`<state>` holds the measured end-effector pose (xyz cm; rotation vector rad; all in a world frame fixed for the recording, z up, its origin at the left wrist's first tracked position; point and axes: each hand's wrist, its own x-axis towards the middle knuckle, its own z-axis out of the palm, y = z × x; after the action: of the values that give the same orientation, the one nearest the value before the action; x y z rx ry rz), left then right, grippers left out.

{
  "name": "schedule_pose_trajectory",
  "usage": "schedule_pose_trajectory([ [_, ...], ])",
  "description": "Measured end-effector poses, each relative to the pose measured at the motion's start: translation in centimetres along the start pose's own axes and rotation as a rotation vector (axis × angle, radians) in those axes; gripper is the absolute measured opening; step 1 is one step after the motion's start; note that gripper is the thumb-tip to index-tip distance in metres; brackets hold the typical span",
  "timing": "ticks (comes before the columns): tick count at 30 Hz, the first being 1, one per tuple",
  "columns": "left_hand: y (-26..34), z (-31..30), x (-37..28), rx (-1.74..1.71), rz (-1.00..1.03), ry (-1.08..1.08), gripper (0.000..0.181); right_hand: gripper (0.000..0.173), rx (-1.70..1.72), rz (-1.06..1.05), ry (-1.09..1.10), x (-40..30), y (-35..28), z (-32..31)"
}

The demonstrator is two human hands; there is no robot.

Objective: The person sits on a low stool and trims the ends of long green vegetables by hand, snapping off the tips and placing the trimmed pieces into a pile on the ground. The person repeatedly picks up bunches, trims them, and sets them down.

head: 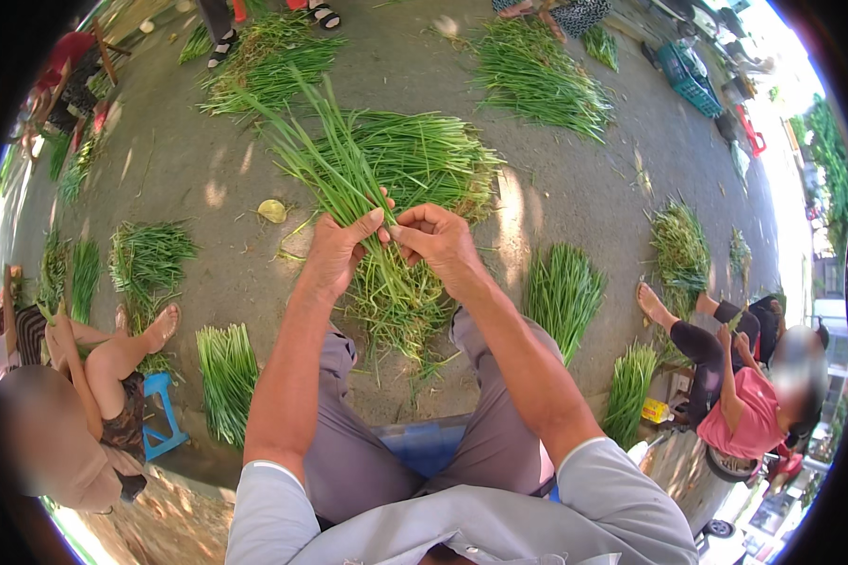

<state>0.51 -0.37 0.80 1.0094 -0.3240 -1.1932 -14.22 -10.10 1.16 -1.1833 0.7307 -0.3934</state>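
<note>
My left hand (346, 244) is closed around a bunch of long green leafy stalks (336, 169), whose tips fan out up and to the left. My right hand (431, 236) is beside it, thumb and forefinger pinched at the lower stems of the same bunch; what lies between those fingertips is too small to tell. Beyond my hands lies a large pile of green stalks (424, 155) on the ground. Below them, between my knees, is a heap of yellowish-green trimmings (399, 304). Neat bundles of stalks lie to the left (227, 381) and right (564, 296) of my legs.
A seated person (742, 409) is at the right and another (78, 431) at the left, near a blue plastic stool (161, 417). More stalk piles (544, 74) lie farther off, by other people's feet. A teal crate (689, 79) stands at the upper right.
</note>
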Motion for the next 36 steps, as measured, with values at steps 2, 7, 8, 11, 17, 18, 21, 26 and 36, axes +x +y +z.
schedule_pose_trajectory([
  [2, -0.2, -0.1, 0.1, -0.013, 0.007, 0.028, 0.030, 0.018, -0.009, 0.003, -0.039, 0.0, 0.0, -0.1],
  [7, -0.5, -1.3, 0.5, -0.032, 0.022, 0.090, 0.029, 0.022, 0.037, 0.076, -0.144, -0.5, -0.9, 0.0],
  [8, -0.4, -1.6, 0.5, -0.030, 0.019, 0.106, 0.029, 0.023, 0.073, 0.098, -0.145, -0.5, -0.7, 0.0],
  [11, -0.1, -1.2, 0.4, -0.011, 0.011, 0.131, 0.029, 0.026, 0.142, 0.143, -0.139, -0.1, -0.1, -0.5],
  [17, 0.3, -0.8, 0.0, -0.004, 0.000, 0.159, 0.028, 0.029, 0.144, 0.163, -0.110, -0.1, 0.1, -0.5],
  [18, 0.2, -0.5, 0.2, -0.009, 0.002, 0.159, 0.028, 0.029, 0.137, 0.169, -0.100, -0.1, 0.1, -0.6],
  [21, 0.0, -0.5, 0.1, 0.061, 0.000, 0.169, 0.027, 0.027, 0.102, 0.179, -0.092, -0.2, 0.1, -0.4],
  [26, -1.1, 0.1, 0.1, 0.162, -0.011, 0.107, 0.023, 0.027, 0.039, 0.118, -0.101, -0.1, 0.4, -0.3],
  [36, -1.0, -0.3, 0.2, 0.258, 0.052, 0.242, 0.016, 0.029, -0.115, 0.154, -0.118, 0.4, 0.6, 0.5],
])
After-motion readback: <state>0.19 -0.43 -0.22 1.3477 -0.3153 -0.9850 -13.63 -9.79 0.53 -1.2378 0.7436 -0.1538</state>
